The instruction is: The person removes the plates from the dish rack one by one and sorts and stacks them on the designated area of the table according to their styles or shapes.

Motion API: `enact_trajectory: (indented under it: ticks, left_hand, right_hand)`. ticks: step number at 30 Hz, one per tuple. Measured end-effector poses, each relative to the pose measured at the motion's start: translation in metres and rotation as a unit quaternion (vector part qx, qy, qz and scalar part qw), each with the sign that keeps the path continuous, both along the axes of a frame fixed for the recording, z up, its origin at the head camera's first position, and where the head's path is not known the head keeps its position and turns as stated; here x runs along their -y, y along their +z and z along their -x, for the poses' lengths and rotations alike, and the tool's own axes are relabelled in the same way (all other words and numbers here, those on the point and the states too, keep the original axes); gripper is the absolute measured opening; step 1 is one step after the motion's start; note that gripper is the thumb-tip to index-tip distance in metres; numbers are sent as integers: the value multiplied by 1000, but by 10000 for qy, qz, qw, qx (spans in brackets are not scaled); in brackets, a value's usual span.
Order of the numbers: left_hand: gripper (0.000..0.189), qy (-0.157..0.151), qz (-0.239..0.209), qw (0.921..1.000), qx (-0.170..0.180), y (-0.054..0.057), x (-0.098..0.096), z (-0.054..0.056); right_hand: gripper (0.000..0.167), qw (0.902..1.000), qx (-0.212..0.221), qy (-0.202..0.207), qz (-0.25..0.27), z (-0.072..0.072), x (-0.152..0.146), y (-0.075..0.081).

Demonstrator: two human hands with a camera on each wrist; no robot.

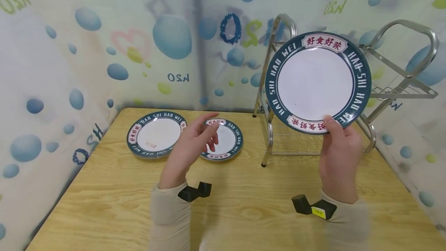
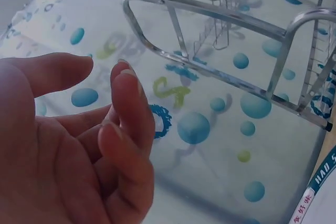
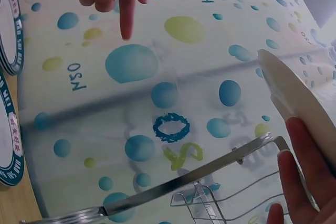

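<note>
My right hand holds a white plate with a dark teal lettered rim, thumb on its front edge and fingers behind. It is raised in front of the metal rack, face toward me. In the right wrist view the plate shows edge-on with the fingers against its underside. My left hand hovers in the air with nothing in it, fingers loosely bent, as the left wrist view of the hand also shows. Behind it in the head view a similar plate lies on the table, partly hidden by the fingers.
A stack of matching plates lies at the back left of the wooden table. The two-tier metal rack stands at the back right, its wire lower shelf partly behind the held plate. A patterned curtain hangs behind the table.
</note>
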State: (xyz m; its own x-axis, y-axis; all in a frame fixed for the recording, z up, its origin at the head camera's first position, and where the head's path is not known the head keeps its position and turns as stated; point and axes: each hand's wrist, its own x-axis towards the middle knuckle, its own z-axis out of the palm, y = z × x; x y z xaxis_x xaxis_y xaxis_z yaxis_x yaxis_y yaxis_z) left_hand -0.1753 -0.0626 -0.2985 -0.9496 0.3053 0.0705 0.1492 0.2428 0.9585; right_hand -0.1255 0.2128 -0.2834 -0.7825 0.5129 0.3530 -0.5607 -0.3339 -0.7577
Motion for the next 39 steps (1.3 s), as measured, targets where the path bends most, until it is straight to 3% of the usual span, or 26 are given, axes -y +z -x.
enact_trajectory:
  ticks: [4, 13, 22, 26, 31, 35, 39]
  left_hand:
    - [38, -26, -2, 10000, -83, 14, -2, -11]
    - [38, 133, -50, 9996, -253, 23, -3, -21]
    - [43, 325, -238, 9985, -375, 30, -2, -27]
    - [43, 489, -431, 9973, -335, 29, -1, -27]
    - [32, 413, -647, 9956, -534, 25, 5, -25]
    - [29, 284, -622, 9958, -606, 20, 10, -21]
    - [29, 312, -606, 9959, -589, 9, 16, -12]
  right_hand:
    - [34, 9994, 318, 4, -118, 1, 14, -5]
    - [38, 9920, 973, 153, -787, 2, 33, -10]
    - [37, 9705, 1485, 364, -1862, 10, 50, -20]
    - [37, 9642, 1538, 549, -2089, 13, 58, -26]
    - [38, 9545, 1713, 862, -2281, 18, 66, -34]
    - [38, 9504, 1809, 888, -2368, 21, 71, -40]
    - [38, 9487, 1633, 975, -2527, 27, 74, -46]
